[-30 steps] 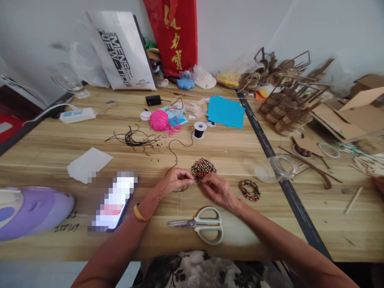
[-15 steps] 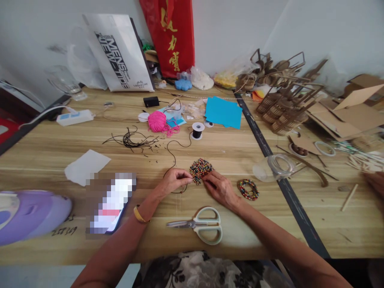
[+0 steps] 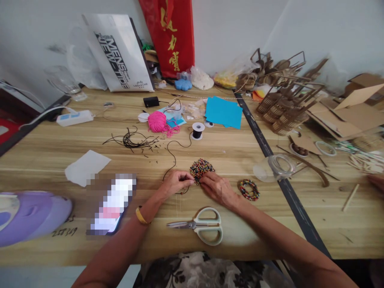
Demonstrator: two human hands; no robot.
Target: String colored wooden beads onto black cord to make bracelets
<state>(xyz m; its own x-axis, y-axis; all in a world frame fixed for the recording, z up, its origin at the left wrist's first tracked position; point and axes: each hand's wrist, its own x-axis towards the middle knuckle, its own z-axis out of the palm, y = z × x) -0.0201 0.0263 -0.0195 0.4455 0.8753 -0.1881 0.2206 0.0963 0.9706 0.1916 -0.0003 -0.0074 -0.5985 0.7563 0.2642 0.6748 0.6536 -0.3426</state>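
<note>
My left hand (image 3: 177,182) pinches a thin black cord (image 3: 168,149) at the left edge of a heap of small multicoloured beads (image 3: 201,166). The cord winds back over the table to a white-flanged spool (image 3: 198,131), and a few beads hang on its lower loop near my left fingers. Against the heap's lower right side lies my right hand (image 3: 219,189), its fingers closed and the tips close to the left fingertips; what they hold is too small to tell. Finished-looking bead strings in a ring (image 3: 249,189) lie right of it. White-handled scissors (image 3: 207,225) rest below both hands.
A phone (image 3: 115,204), white paper (image 3: 87,167) and a purple device (image 3: 36,216) lie at left. Cut black cords (image 3: 135,139), pink yarn (image 3: 157,121) and blue sheets (image 3: 223,112) are farther back. At right stand small brown baskets (image 3: 282,110); another person's hand (image 3: 376,181) shows at the edge.
My right hand has shifted slightly left along the heap's edge, bringing its fingertips closer to my left hand. My left hand has moved slightly right, keeping its pinch on the cord.
</note>
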